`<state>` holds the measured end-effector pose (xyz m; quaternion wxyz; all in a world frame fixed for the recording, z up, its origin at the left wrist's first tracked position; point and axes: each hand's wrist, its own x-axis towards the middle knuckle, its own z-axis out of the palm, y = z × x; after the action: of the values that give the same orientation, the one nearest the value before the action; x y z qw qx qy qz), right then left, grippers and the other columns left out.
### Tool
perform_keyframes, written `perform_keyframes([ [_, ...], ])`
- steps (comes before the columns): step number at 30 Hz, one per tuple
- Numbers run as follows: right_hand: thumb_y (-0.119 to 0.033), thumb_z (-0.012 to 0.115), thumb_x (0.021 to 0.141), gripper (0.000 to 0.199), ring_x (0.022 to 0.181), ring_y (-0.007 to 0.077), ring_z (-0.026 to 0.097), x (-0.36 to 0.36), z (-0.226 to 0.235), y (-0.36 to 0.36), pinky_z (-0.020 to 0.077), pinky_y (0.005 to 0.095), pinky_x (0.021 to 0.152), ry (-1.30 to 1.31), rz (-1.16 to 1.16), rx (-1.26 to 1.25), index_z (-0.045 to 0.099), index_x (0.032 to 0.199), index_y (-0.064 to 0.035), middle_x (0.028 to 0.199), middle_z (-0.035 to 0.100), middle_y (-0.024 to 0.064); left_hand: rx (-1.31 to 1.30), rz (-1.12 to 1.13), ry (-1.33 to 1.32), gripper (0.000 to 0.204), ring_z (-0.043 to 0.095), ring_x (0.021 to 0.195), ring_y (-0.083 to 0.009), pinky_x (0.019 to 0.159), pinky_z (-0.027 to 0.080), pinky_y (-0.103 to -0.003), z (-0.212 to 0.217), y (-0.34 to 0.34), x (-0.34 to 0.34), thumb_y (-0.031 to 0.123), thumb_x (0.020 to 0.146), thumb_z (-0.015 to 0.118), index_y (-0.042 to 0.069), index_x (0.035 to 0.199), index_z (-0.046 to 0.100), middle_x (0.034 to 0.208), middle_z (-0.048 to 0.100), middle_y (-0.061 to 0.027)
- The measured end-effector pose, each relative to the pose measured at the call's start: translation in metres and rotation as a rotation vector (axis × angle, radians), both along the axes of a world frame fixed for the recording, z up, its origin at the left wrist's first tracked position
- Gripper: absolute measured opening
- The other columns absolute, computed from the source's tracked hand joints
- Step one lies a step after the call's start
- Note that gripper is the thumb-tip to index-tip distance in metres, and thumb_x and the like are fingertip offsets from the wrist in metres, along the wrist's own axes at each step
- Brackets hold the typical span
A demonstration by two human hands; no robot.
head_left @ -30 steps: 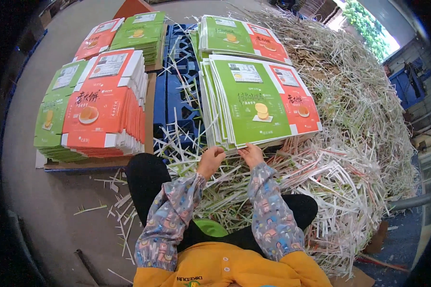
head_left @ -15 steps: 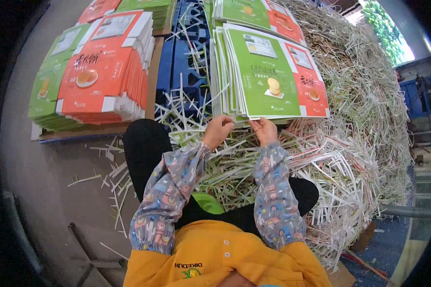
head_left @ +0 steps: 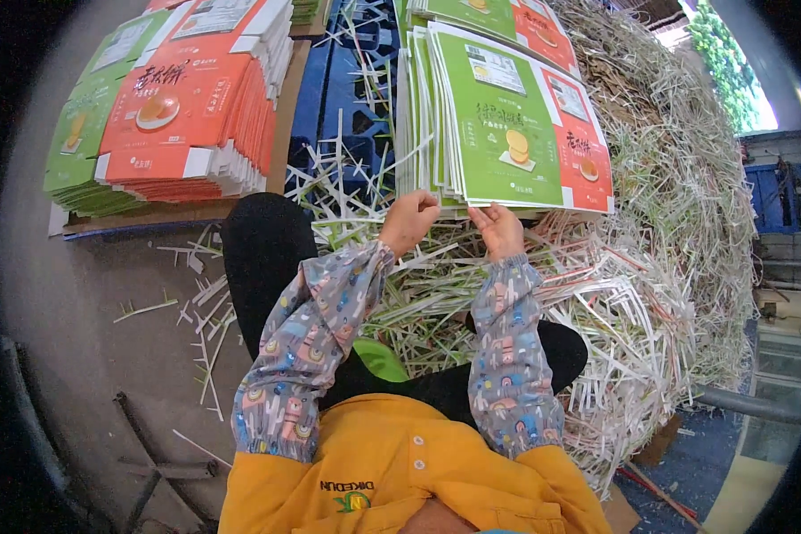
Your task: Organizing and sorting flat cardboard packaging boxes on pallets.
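Grey concrete floor (head_left: pixel 89 294) runs under the whole work spot, strewn with loose paper slivers, and a great heap of white and green trim strips (head_left: pixel 650 267) fills the side from 1 to 5 o'clock. At 12 o'clock, just ahead of the person's knees, lies a stack of printed carton sheets (head_left: pixel 498 116), green with an orange-red panel, resting on a blue plastic pallet (head_left: pixel 338 98).

Both hands are at the near edge of that stack. The left hand (head_left: pixel 409 222) is curled, its fingers closed over the lower left corner of the sheets. The right hand (head_left: pixel 500 230) pinches at the same edge, thumb and fingertips together; whether it grips a sheet or a narrow waste strip is too small to tell.

By the look of it, the step in hand is pulling waste trim off the sheets' near edge. The next move seems to call for a steady hold from the left hand while the right gets a clean bite on the strip and draws it away without tearing or dragging the top sheets askew.

At 10 o'clock a second pile of orange and green cartons (head_left: pixel 178 107) sits on a flat board (head_left: pixel 151 218), well apart from the hands. No bin or box is in view; the pallet and board carry the stacks.
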<state>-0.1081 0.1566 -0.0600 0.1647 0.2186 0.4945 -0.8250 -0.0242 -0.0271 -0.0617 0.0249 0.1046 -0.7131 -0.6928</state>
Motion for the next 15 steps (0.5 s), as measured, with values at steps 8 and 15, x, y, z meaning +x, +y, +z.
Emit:
perform_keyframes([
  [8,-0.008,0.043,0.084,0.022,0.082,0.0319,0.054,0.001,0.008,-0.005,0.0498,0.0391,0.070,-0.089,-0.057,0.030,0.041,0.103,0.0044,0.098,0.049,0.0167,-0.007,-0.026,-0.041,0.025,0.056,0.076,-0.0152,0.070,0.043,-0.025,0.001,-0.003,-0.001,0.015,0.075,0.055,-0.004,0.091,0.057,0.083,0.061,-0.0100],
  [15,-0.011,0.045,0.085,0.014,0.071,0.0227,0.056,-0.012,0.001,0.002,0.0499,0.0305,0.059,0.017,-0.045,0.061,0.047,0.095,-0.0008,0.083,0.054,0.0114,0.199,-0.085,-0.105,0.033,0.053,0.089,-0.0168,0.078,0.040,-0.026,-0.016,0.009,-0.013,0.015,0.076,0.053,-0.003,0.104,0.053,0.096,0.057,-0.0107],
])
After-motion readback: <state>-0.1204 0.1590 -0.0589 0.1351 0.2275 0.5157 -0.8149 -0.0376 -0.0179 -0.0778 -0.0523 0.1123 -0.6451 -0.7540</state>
